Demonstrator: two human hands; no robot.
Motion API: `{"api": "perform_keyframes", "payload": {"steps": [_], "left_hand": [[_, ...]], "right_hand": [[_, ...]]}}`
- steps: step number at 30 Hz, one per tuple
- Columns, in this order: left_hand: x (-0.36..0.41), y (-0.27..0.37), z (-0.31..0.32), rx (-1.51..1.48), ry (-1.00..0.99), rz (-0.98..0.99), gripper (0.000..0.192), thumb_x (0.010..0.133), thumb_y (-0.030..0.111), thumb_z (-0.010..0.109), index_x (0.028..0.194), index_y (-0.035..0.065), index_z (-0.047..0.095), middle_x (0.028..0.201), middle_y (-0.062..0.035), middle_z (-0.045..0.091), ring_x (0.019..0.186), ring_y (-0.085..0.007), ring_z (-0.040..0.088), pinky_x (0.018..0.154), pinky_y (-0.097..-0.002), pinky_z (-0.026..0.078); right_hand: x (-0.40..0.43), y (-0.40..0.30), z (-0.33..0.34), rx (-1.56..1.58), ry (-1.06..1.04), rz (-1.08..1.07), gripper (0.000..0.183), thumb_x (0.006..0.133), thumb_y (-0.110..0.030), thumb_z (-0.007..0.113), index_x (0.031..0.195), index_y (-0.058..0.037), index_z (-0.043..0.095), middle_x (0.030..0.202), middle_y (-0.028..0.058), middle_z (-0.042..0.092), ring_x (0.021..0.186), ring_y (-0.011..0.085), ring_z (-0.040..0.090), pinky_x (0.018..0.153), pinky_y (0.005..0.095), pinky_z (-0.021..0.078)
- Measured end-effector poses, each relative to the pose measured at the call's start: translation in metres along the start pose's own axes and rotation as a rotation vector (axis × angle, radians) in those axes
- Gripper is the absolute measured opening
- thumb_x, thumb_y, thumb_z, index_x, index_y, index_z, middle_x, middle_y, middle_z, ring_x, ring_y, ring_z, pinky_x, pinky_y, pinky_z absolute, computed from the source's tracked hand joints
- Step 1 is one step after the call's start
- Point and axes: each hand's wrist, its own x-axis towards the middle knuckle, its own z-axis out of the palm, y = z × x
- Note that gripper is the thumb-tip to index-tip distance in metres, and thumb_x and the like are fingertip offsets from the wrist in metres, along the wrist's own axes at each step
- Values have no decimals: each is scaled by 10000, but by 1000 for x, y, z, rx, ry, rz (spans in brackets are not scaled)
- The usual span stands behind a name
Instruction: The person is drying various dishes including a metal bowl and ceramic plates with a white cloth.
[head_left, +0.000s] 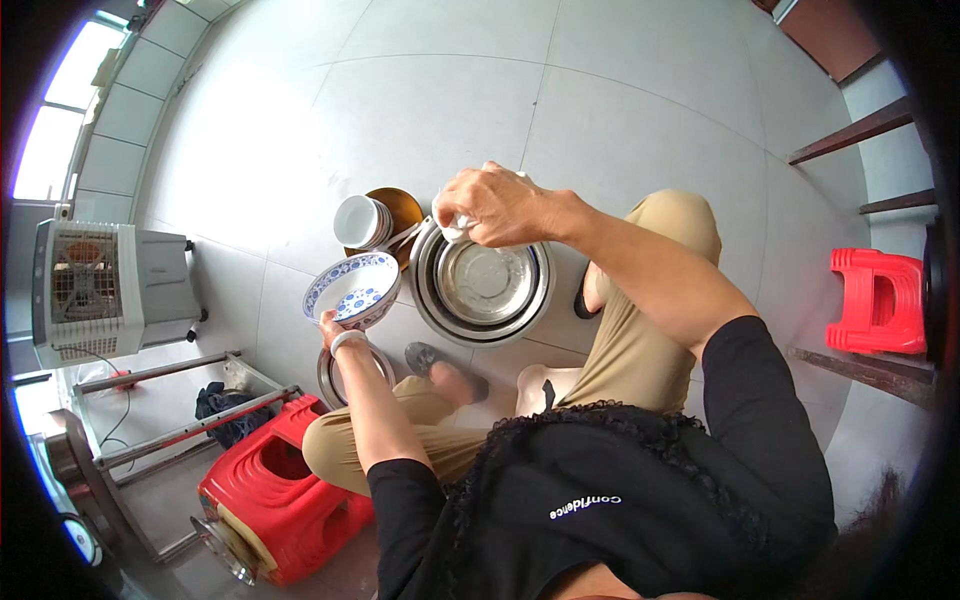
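My left hand grips the near rim of a blue-and-white patterned bowl, which is tilted above the floor. A crumpled white cloth is squeezed in my right hand, over the far edge of nested metal basins. Beside them, small white bowls lie stacked on their side on a brown round plate or tray, with a pale-handled utensil close by. Partly under my left forearm is a round metal pan or basin on the floor.
A red plastic stool lies at the lower left, near a metal frame. An air cooler stands at the left. At the right are another red stool and dark wooden legs. Grey tiles cover the floor.
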Motion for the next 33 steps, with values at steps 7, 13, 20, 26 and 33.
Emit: {"api": "perform_keyframes", "payload": {"steps": [7,13,20,26,33], "left_hand": [[-18,6,49,320,371,136,659,670,163,651,1162,-7,248,1120,-278,472,874,-379,610,687,-549,551],[-16,6,78,595,415,188,739,671,256,715,1199,-9,271,1169,-272,451,956,-393,576,766,-487,550],[6,1,97,1025,554,256,775,616,379,698,1163,-52,358,1125,-270,499,1033,-377,533,853,-457,491],[19,-5,111,1225,629,402,756,618,406,694,1105,-90,395,1087,-278,523,1052,-377,504,866,-449,469],[5,-7,127,1346,564,516,757,605,419,711,1087,-83,414,1062,-264,538,1065,-370,487,884,-455,447]], "right_hand": [[4,-3,3,14,-46,16,158,715,-13,529,836,-82,604,924,55,628,965,240,564,835,386,414],[6,-4,5,10,-26,-27,219,664,26,516,835,-72,611,904,58,624,950,239,565,805,397,418],[7,-9,3,13,-40,-17,217,677,13,525,850,-69,628,885,59,622,948,233,567,795,407,413],[12,-11,3,12,-31,-17,180,696,0,530,835,-68,623,855,60,620,923,229,570,791,407,413],[15,-14,2,-2,-34,-21,150,716,-16,534,821,-75,624,822,55,615,886,215,573,771,395,419]]}}
